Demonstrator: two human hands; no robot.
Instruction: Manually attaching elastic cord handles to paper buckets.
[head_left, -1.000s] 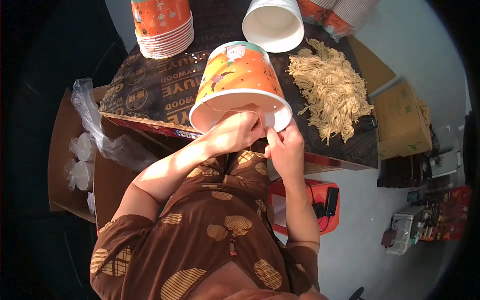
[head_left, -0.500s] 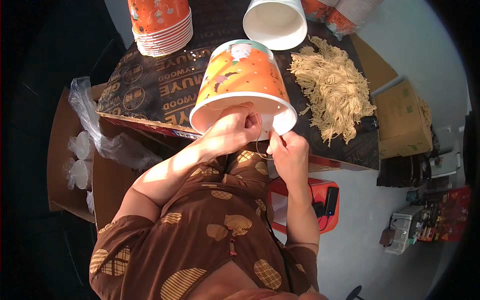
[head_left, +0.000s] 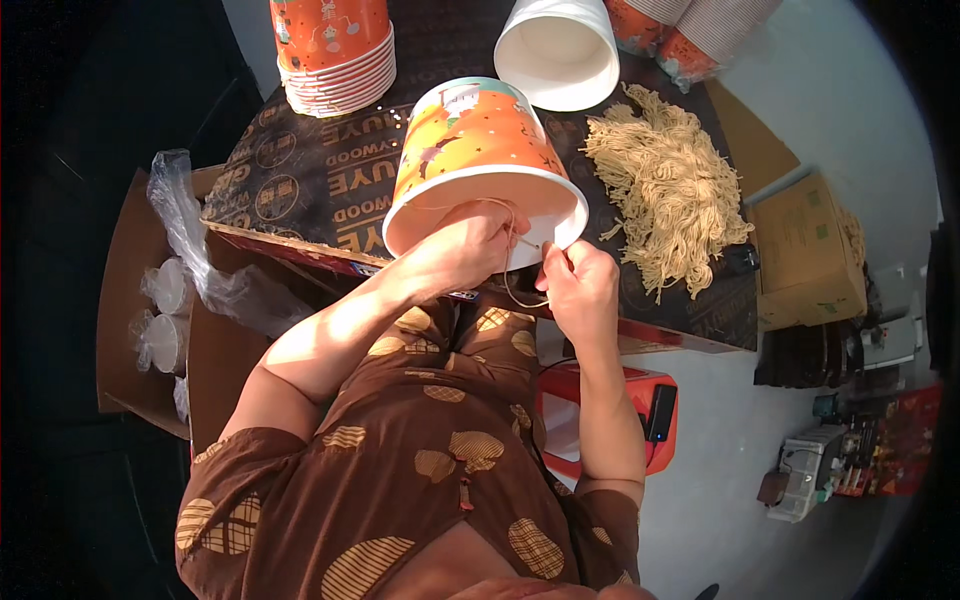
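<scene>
Orange-printed paper bucket with a white rolled rim point(head_left: 490, 140) is tilting its open mouth toward us over the near edge of the table; we cannot tell what is bearing its weight. That table, broad and topped with dark printed plywood point(head_left: 340, 130), is standing in front of us. Off the table's left side, an open brown cardboard box point(head_left: 225, 380) is sitting, with crumpled clear plastic film point(head_left: 190, 235) lying across its wall. Off the table's right side, a tan cardboard carton point(head_left: 805, 255) is resting, and below its near right edge a red plastic stool point(head_left: 665, 455) is showing partly behind our arm. At the table's far left, orange paper buckets with white rims point(head_left: 340, 85) are standing nested in a stack. On the table's right part, a tangled heap of pale tan cord point(head_left: 665, 190) is lying, and beyond it a plain white bucket point(head_left: 555, 60) is facing us. Our left hand point(head_left: 460, 250) is reaching into the orange bucket's mouth, bent fingers pinching a thin tan cord point(head_left: 507, 270). Our right hand point(head_left: 582, 285) is pinching that cord beside the rim, remaining fingers curled.
</scene>
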